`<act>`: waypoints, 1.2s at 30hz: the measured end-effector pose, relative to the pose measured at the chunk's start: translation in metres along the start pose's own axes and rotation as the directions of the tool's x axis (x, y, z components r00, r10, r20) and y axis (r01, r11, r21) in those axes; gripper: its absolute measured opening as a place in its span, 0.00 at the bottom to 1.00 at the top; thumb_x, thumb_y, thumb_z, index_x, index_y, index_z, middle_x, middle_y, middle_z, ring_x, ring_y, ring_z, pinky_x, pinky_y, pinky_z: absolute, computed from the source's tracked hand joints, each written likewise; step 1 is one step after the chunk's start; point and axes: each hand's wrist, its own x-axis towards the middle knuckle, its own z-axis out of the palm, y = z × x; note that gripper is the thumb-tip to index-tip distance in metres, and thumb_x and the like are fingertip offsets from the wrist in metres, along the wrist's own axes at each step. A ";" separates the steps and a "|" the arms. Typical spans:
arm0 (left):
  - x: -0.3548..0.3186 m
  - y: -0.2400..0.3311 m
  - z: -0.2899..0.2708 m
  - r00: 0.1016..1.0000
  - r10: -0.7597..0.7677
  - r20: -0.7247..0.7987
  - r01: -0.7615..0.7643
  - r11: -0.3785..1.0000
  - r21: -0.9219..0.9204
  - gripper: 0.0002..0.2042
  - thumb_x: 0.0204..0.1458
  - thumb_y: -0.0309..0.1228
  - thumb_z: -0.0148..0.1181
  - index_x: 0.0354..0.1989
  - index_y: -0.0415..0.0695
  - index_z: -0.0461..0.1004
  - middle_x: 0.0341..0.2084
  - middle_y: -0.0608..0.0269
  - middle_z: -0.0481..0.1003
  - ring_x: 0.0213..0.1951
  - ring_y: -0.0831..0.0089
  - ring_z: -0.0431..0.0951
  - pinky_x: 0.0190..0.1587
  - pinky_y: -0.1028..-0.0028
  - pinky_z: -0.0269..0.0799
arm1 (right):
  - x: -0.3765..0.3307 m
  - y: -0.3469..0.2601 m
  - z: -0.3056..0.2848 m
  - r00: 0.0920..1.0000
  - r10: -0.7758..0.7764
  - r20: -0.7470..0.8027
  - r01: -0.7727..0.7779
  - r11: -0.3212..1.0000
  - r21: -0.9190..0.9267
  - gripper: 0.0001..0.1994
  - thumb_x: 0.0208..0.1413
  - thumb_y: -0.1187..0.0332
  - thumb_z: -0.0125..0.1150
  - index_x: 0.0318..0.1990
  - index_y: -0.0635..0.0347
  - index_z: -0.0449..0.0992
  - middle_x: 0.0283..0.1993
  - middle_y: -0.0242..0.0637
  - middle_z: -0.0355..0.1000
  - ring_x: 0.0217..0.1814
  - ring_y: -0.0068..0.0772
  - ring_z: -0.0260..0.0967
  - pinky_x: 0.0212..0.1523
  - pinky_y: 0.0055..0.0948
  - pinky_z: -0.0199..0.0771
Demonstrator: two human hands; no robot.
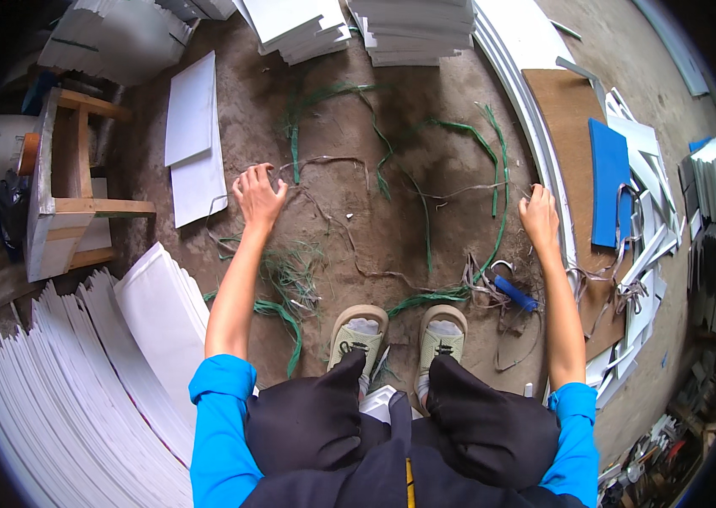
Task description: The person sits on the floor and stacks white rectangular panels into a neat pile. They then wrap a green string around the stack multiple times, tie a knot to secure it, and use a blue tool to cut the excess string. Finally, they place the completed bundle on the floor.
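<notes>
My left hand [259, 200] is low over the floor, its fingers curled round a thin grey-brown cord [324, 158]. Part of this cord loops toward the white sheets at left, and another part trails rightward. On the other side, my right hand [539, 222] has its fingers bent together beside the long white panels. A thin cord [468, 191] runs across the floor up to those fingertips; the grip itself is partly hidden. Between my hands lie green plastic straps [493, 161]. Below my right hand rests a blue-handled tool [514, 293] among tangled cord.
Two white sheets [193, 135] lie at left, above a row of standing white panels [79, 381]. White stacks [413, 30] stand ahead. A wooden frame [79, 199] is far left. At right are a brown board [561, 110], a blue piece [608, 182] and white offcuts [650, 245].
</notes>
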 end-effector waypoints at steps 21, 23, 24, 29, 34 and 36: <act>0.279 0.163 -0.138 0.998 0.052 0.038 0.013 0.410 -0.912 0.29 0.53 0.43 0.42 0.55 0.30 0.51 0.53 0.38 0.56 0.57 0.54 0.55 0.57 0.69 0.50 | 0.226 -0.172 -0.205 0.996 -0.057 -0.069 0.082 0.250 0.965 0.30 0.55 0.64 0.46 0.58 0.66 0.38 0.57 0.55 0.52 0.61 0.39 0.50 0.56 0.30 0.53; 0.279 0.158 -0.140 0.995 0.064 0.070 0.041 0.375 -0.926 0.27 0.54 0.43 0.42 0.55 0.32 0.53 0.52 0.40 0.58 0.57 0.56 0.56 0.56 0.69 0.51 | 0.219 -0.193 -0.210 0.996 -0.050 -0.073 0.084 0.284 0.955 0.30 0.55 0.65 0.47 0.59 0.64 0.38 0.57 0.55 0.52 0.61 0.40 0.50 0.56 0.30 0.53; 0.279 0.156 -0.141 0.994 0.071 0.085 0.054 0.357 -0.932 0.27 0.54 0.42 0.42 0.55 0.33 0.54 0.52 0.41 0.59 0.57 0.57 0.57 0.56 0.69 0.51 | 0.217 -0.202 -0.214 0.996 -0.047 -0.075 0.086 0.301 0.950 0.30 0.54 0.66 0.48 0.59 0.64 0.38 0.57 0.55 0.52 0.61 0.40 0.50 0.56 0.31 0.54; 0.264 0.198 -0.161 0.991 -0.029 0.129 0.127 0.488 -0.864 0.26 0.52 0.40 0.45 0.53 0.32 0.57 0.50 0.42 0.62 0.53 0.56 0.62 0.53 0.70 0.56 | 0.209 -0.194 -0.218 0.999 0.000 -0.037 0.034 0.374 0.927 0.31 0.53 0.65 0.50 0.59 0.62 0.40 0.55 0.57 0.54 0.58 0.42 0.54 0.53 0.32 0.57; 0.276 0.202 -0.143 0.953 -0.166 0.252 0.302 0.500 -0.812 0.27 0.48 0.42 0.50 0.51 0.34 0.60 0.46 0.42 0.65 0.49 0.60 0.66 0.49 0.69 0.61 | 0.208 -0.194 -0.218 0.999 0.039 -0.032 0.008 0.505 0.863 0.32 0.52 0.63 0.52 0.58 0.64 0.41 0.51 0.56 0.59 0.54 0.41 0.59 0.52 0.29 0.58; 0.281 0.203 -0.136 0.937 -0.209 0.281 0.350 0.503 -0.791 0.27 0.47 0.43 0.51 0.50 0.34 0.62 0.46 0.42 0.65 0.47 0.60 0.67 0.48 0.67 0.62 | 0.218 -0.190 -0.209 1.000 0.012 -0.011 0.004 0.441 0.897 0.31 0.53 0.64 0.50 0.58 0.64 0.40 0.50 0.55 0.59 0.53 0.38 0.59 0.51 0.28 0.59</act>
